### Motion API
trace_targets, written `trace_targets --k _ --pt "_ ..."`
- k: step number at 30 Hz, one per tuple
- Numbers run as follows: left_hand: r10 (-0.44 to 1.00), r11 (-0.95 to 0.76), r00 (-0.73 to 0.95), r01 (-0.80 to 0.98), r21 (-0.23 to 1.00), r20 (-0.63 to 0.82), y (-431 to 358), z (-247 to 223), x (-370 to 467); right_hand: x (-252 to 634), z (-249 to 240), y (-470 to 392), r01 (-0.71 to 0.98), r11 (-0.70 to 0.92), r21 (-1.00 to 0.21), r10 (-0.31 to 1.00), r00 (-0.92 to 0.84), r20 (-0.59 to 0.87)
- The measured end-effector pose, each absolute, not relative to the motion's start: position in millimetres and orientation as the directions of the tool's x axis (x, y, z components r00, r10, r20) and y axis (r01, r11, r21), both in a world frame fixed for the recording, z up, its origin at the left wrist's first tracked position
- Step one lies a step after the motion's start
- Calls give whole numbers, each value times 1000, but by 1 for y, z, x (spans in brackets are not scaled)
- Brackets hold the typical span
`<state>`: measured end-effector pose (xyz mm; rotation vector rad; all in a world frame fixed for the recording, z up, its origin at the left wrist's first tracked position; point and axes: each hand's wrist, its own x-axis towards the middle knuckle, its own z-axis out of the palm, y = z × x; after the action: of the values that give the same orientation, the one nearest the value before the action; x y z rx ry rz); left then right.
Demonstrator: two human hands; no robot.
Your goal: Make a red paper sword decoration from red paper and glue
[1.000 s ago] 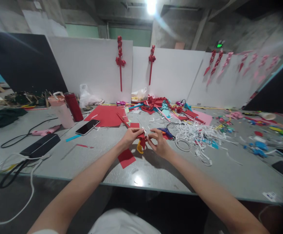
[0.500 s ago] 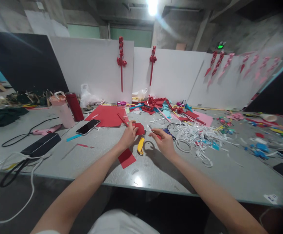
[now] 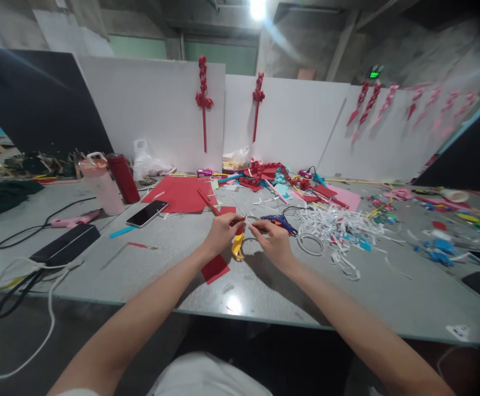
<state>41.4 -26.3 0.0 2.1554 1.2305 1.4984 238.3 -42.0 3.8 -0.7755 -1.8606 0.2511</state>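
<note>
My left hand [image 3: 223, 232] is closed in a pinch on a small piece of red paper [image 3: 228, 210], part of which shows behind the fingers. Close by on the right, my right hand [image 3: 273, 240] pinches a small white strip [image 3: 247, 223], its fingertips almost meeting the left ones. The exact contact between strip and paper is hidden by the fingers. Below the fingertips lies a yellow utility knife [image 3: 237, 247], partly covered. A red paper square [image 3: 215, 269] rests on the table under my left wrist.
A blue glue gun [image 3: 280, 222], a white tape ring [image 3: 310, 244] and white paper shreds [image 3: 339, 228] lie to the right. At left are a phone [image 3: 147, 213], a red bottle [image 3: 123, 179], a pink bottle [image 3: 102, 187] and a black box [image 3: 65, 243]. Red sheets [image 3: 178, 193] lie behind.
My hands have come together, bringing the white strip up to the red paper. The left fingers now cover more of the paper, and the view has shifted slightly.
</note>
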Motion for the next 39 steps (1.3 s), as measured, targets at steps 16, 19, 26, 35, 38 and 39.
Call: trace_targets --k 16,19,26,35,38,39 --pt "772 -606 123 438 664 624 -32 0 47 242 3 -38 424 774 -470 603 -267 751" --pt "779 -602 132 430 673 613 -33 1 47 242 2 -37 435 774 -461 601 -277 750" --pt "783 -599 155 448 664 602 -32 2 46 243 1 -36 443 781 -441 593 -302 746" --pt "757 -633 198 459 624 623 -30 -2 45 244 4 -37 446 776 -446 602 -314 734" --pt "764 -628 203 452 633 613 -31 0 45 244 4 -38 446 775 -447 604 -314 733" --pt "766 -626 201 452 636 611 -31 0 45 244 4 -37 446 775 -448 605 -314 732"
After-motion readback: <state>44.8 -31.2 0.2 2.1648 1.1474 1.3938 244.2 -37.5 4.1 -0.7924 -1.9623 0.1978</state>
